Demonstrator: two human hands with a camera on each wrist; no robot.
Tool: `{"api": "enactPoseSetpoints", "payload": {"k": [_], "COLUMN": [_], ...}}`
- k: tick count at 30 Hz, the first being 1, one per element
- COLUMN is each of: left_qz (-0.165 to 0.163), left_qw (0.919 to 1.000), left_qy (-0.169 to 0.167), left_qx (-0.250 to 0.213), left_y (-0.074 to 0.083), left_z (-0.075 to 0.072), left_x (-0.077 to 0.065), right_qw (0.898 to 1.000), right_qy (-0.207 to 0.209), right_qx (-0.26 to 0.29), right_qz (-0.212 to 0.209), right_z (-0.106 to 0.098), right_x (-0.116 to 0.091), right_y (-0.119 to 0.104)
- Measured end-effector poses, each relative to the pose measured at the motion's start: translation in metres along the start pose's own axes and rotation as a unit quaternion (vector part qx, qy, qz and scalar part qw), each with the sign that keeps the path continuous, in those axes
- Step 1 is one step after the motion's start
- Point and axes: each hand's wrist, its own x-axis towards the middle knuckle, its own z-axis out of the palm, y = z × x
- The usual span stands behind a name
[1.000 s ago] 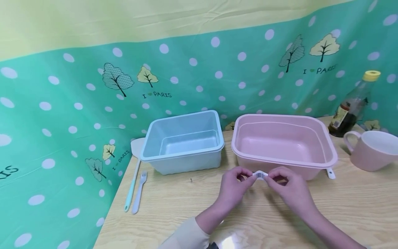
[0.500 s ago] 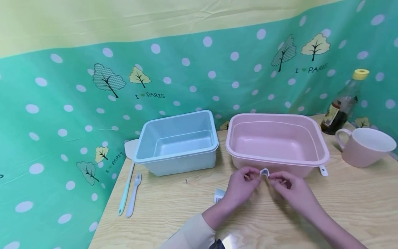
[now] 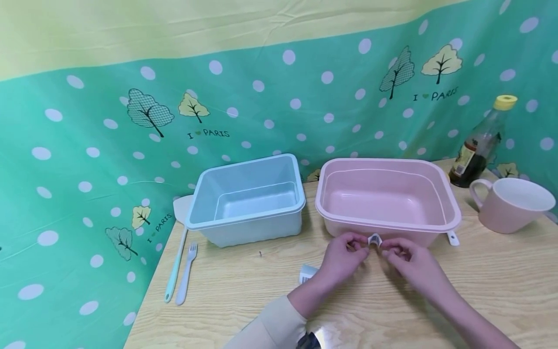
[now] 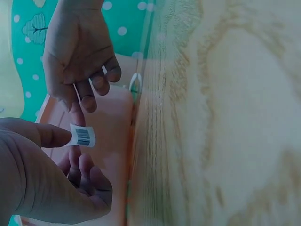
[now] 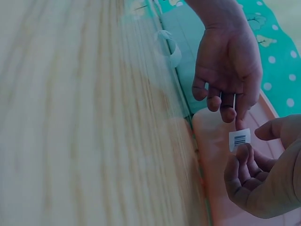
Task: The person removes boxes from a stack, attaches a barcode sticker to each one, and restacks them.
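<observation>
1. Fingers of the left hand (image 3: pixel 342 257) are curled in a pinch on one end of a small, white, bowed barcode label (image 4: pixel 83 135). An index fingertip of the right hand (image 3: pixel 411 261) meets the other end; the right thumb lies very near, but I cannot tell whether it grips.
2. Between the two hands, the label sits in front of the near wall of a pink plastic basin (image 3: pixel 388 227), which stands right behind the fingertips.
3. To the left of that basin is a light blue plastic basin (image 3: pixel 253 220); beside it on the pale wood-grain table (image 3: pixel 244 291) lie a white-headed spatula with a mint handle (image 3: pixel 175 271) and a pale lavender fork (image 3: pixel 187 276).
4. Far right stand a clear bottle with a yellow cap and dark contents (image 3: pixel 479 140) and a pink mug (image 3: pixel 510 208).
5. A flat white tip (image 3: pixel 453 238) pokes out by the pink basin, the rest hidden.
6. Left wrist and forearm partly cover a pale blue-and-white piece with a barcode (image 3: pixel 307 273); its full shape is unclear.
7. Below the cream sleeve (image 3: pixel 274 325), a dark object (image 3: pixel 308 341) is cut off by the lower edge, too little showing to identify.
</observation>
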Motion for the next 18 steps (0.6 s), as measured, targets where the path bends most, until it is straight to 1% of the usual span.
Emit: {"api": "enactPoseSetpoints", "payload": {"k": [10, 18], "left_qz": [-0.032, -0.032], "left_qw": [0.9993, 0.9991], "left_qy": [0.003, 0.006], "left_qx": [-0.017, -0.026], "left_y": [0.0014, 0.0001], "left_z": [0.0018, 0.003], "left_x": [0.0001, 0.0009], "right_qw": [1.0, 1.0], "right_qy": [-0.002, -0.005], "right_qx": [0.007, 0.011], "right_qz": [0.007, 0.013], "right_z": [-0.001, -0.0028], "right_x": [0.0011, 0.0], "right_y": [0.0013, 0.0017]}}
